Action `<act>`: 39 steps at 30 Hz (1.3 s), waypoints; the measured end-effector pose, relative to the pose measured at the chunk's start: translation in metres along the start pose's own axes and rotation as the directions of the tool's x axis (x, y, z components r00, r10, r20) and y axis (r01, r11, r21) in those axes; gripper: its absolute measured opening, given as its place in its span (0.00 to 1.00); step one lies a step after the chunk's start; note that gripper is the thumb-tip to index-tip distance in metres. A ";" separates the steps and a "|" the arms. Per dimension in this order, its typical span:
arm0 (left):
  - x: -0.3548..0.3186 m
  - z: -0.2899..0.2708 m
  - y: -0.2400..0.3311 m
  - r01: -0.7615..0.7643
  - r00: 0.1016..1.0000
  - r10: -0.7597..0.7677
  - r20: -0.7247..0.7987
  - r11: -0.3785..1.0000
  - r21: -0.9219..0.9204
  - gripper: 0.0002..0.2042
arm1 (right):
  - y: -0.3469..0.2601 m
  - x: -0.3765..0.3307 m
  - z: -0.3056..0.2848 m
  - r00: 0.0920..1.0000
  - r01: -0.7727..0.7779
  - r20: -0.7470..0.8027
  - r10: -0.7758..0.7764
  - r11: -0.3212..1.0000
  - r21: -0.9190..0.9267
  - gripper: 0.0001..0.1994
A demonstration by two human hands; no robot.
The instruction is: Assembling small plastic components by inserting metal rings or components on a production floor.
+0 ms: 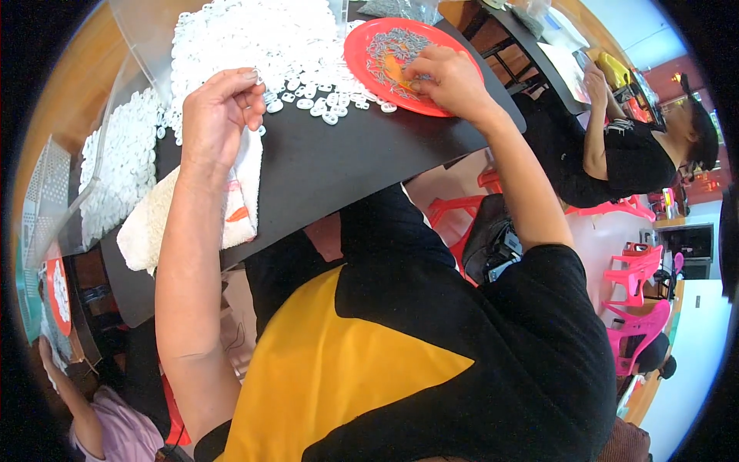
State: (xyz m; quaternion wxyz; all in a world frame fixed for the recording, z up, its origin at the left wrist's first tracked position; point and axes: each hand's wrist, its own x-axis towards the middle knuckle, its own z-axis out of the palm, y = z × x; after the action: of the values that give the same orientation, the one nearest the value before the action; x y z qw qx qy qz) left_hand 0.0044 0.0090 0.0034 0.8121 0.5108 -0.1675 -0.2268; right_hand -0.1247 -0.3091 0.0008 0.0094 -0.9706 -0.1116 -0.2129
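Note:
My left hand [219, 112] is raised above the near side of the white heap, thumb and forefinger pinched on a small white plastic piece [259, 78] that barely shows. My right hand [456, 83] reaches into a round red plate [356, 54], its fingers closed down among small grey pin-like parts [400, 40]. What those fingertips hold, if anything, is hidden. Beside them in the plate lies an orange-yellow flat thing [393, 69]. A large heap of small white oval plastic pieces with holes [239, 42] spreads left of the plate, with several loose ones [329, 118] at its near edge.
The black table [323, 169] has a folded white towel [173, 212] at its left edge. A clear bin [115, 169] of white pieces stands at the left. One person [639, 154] sits at the right, another [115, 423] at lower left. Pink chairs [643, 327] stand farther right.

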 end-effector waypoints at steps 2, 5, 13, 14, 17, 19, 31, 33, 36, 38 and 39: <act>0.000 0.001 0.000 -0.002 1.000 0.002 0.010 1.000 0.002 0.08 | -0.001 0.000 -0.001 1.000 -0.019 -0.008 0.018 0.997 -0.072 0.08; -0.002 0.005 0.001 -0.010 1.000 0.010 -0.005 0.999 0.031 0.08 | -0.002 -0.001 -0.005 0.999 -0.025 -0.024 0.023 0.995 -0.099 0.08; -0.003 0.007 0.001 -0.017 1.000 0.017 -0.012 0.998 0.061 0.08 | -0.002 -0.004 -0.006 0.997 0.031 0.074 -0.030 0.999 -0.019 0.08; -0.003 0.008 0.001 -0.017 1.000 0.018 -0.011 0.998 0.060 0.08 | -0.001 -0.005 -0.007 0.997 0.030 0.073 -0.029 0.999 -0.020 0.08; -0.004 0.007 0.001 -0.014 1.000 0.015 -0.014 0.997 0.072 0.08 | -0.001 -0.006 -0.007 1.000 -0.011 0.024 0.013 0.996 -0.088 0.08; -0.003 0.007 0.000 -0.017 1.000 0.019 -0.018 0.997 0.079 0.08 | 0.000 -0.008 -0.007 0.999 -0.016 0.028 0.020 0.993 -0.115 0.08; -0.006 0.009 0.001 -0.020 1.000 0.022 -0.020 0.995 0.100 0.08 | 0.003 -0.009 -0.006 0.999 -0.007 0.042 0.014 0.987 -0.160 0.09; -0.006 0.010 0.002 -0.022 1.000 0.025 -0.020 0.995 0.100 0.08 | 0.004 -0.009 -0.004 1.000 0.019 0.023 -0.015 0.988 -0.153 0.09; -0.007 0.009 0.002 -0.031 0.999 0.033 -0.015 0.994 0.105 0.08 | 0.003 -0.007 -0.001 0.998 0.070 0.005 -0.070 0.987 -0.146 0.09; -0.007 0.009 0.001 -0.036 0.999 0.037 -0.010 0.994 0.108 0.08 | 0.002 -0.006 0.000 0.995 0.095 0.009 -0.095 0.985 -0.147 0.09; -0.007 0.010 0.002 -0.034 0.999 0.036 -0.016 0.993 0.109 0.08 | 0.000 -0.006 -0.001 0.994 0.112 0.007 -0.112 0.980 -0.165 0.08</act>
State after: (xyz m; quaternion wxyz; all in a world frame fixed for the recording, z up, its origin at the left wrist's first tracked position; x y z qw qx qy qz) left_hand -0.0064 0.0059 0.0088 0.7884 0.5533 -0.1812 -0.1987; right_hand -0.1300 -0.3107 -0.0005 -0.0830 -0.9600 -0.1480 -0.2228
